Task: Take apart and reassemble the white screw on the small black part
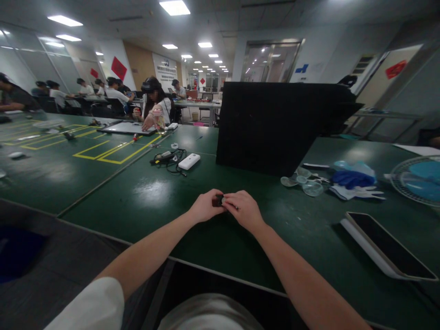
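Note:
Both my hands meet over the green table (pixel 144 192), a little in front of me. My left hand (pixel 203 207) and my right hand (pixel 242 208) are closed, fingers pinched together on a small dark object (pixel 217 200) with a pale round piece at its right side. The object is mostly hidden by my fingers, so I cannot name it. Both forearms reach in from the lower edge of the view.
A tall black box (pixel 275 123) stands behind my hands. Clear round lenses (pixel 302 181), blue gloves (pixel 350 178) and a fan (pixel 417 179) lie right. A dark tablet (pixel 388 247) sits near right. A white power bank (pixel 189 161) and cables lie left. Several people sit at far tables.

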`<state>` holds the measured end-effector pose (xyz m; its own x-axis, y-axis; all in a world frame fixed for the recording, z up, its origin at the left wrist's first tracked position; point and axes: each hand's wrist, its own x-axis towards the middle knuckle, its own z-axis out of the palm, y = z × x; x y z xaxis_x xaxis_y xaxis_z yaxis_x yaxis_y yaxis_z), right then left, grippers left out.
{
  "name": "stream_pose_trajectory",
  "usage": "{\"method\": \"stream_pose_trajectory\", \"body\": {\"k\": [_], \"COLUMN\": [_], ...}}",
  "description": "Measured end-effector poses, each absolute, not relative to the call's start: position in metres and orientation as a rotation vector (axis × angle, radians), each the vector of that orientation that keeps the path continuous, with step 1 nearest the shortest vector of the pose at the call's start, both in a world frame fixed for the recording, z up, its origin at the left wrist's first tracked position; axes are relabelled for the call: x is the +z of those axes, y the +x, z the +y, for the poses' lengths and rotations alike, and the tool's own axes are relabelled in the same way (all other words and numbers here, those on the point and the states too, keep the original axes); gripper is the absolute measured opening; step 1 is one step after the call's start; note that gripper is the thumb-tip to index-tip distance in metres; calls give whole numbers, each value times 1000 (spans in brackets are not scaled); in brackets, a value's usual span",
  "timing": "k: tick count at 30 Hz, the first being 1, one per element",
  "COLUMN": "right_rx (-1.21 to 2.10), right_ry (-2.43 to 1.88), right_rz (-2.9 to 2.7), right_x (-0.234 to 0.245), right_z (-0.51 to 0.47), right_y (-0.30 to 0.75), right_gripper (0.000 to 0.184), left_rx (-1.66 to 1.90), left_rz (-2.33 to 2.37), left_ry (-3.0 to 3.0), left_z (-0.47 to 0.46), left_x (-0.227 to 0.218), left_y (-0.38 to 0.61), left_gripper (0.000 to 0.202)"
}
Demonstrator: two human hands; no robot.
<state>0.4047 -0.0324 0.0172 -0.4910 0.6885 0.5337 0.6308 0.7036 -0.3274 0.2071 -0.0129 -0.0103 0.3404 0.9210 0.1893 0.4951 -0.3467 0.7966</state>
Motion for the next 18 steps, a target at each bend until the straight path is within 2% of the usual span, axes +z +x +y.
{"method": "stream_pose_trajectory", "body": {"k": [10,14,18], "right_rx": [136,127,57], "right_ry": [-1137,-1182,-1320], "right_rz": [-2068,-2309,-2551], "right_x": [25,24,14], "right_z": [-12,-6,-7], "right_y": [452,467,454], "right_gripper": [23,35,33], "left_rx": [884,889,886], "left_rz": [1273,1355,1399], "left_ry": [1927,1927,1940], "left_z": [-12,-9,-8], "left_x": [-7,-7,-9], "left_y": [204,203,202], "left_gripper": [53,50,49]}}
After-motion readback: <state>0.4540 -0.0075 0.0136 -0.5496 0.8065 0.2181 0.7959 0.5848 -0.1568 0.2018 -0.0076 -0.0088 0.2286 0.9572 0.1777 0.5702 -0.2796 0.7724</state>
